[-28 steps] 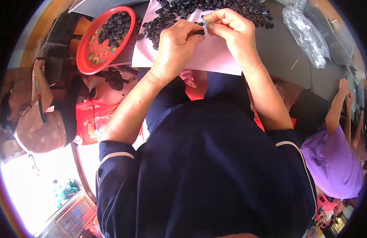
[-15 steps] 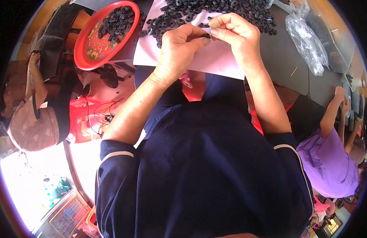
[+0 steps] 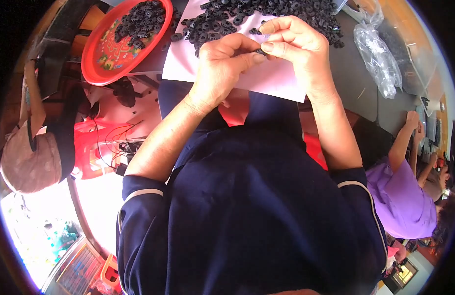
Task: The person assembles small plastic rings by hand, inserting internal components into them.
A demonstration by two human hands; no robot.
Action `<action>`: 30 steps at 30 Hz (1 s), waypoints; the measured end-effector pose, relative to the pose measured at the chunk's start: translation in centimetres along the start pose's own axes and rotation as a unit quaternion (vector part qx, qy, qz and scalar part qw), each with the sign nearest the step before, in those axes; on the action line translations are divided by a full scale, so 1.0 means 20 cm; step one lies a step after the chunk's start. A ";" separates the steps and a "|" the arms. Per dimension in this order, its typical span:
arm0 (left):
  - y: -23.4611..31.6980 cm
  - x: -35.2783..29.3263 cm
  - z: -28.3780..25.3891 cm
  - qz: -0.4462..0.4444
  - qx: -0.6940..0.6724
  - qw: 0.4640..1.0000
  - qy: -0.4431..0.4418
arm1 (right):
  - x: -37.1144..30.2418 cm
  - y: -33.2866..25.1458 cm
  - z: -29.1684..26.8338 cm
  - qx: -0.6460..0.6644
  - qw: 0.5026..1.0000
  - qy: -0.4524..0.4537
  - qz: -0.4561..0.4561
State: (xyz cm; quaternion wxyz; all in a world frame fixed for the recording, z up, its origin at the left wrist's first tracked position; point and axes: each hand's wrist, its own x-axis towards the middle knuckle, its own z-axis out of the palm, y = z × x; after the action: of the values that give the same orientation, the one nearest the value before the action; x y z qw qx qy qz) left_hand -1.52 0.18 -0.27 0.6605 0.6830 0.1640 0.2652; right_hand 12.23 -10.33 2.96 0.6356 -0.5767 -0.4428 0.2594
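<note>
Above the near part of a pale pink sheet (image 3: 183, 66), my two hands meet at the fingertips. My left hand (image 3: 226, 64) pinches a small black plastic part (image 3: 260, 51) between thumb and fingers. My right hand (image 3: 298, 49) is closed in a pinch against the same spot, its thumb and forefinger at the part's right side; a small clear bit seems to show between its fingers, too small to name. Just beyond my hands spreads a heap of similar black plastic parts (image 3: 213, 24), with several loose ones at its near edge.
A red oval tray (image 3: 92, 66) with black parts in it stands on the dark table at the left. To the right lie a crumpled clear plastic bag (image 3: 377, 54) and a thin stick (image 3: 361, 92). Other people sit at both sides, one in a purple top (image 3: 402, 196).
My fingertips have drawn closer around the black part, and my left thumb sits a little lower. The whole view has shifted slightly.
</note>
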 end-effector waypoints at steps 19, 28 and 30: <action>-0.02 0.00 -0.04 0.021 -0.039 0.998 -0.046 | 0.24 0.16 -0.04 -0.594 0.764 -0.084 -0.238; -0.01 0.00 -0.04 -0.010 -0.072 0.997 -0.026 | 0.27 0.18 0.01 -0.643 0.705 -0.115 -0.277; -0.01 0.00 -0.04 -0.028 -0.099 0.994 -0.017 | 0.27 0.21 0.01 -0.607 0.729 -0.093 -0.303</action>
State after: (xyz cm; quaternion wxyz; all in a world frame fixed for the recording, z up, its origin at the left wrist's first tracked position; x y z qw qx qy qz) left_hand -1.95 0.90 -0.47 0.7351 0.6135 0.1448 0.2497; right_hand 15.35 -4.88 0.25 0.1508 -0.6478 -0.7140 -0.2189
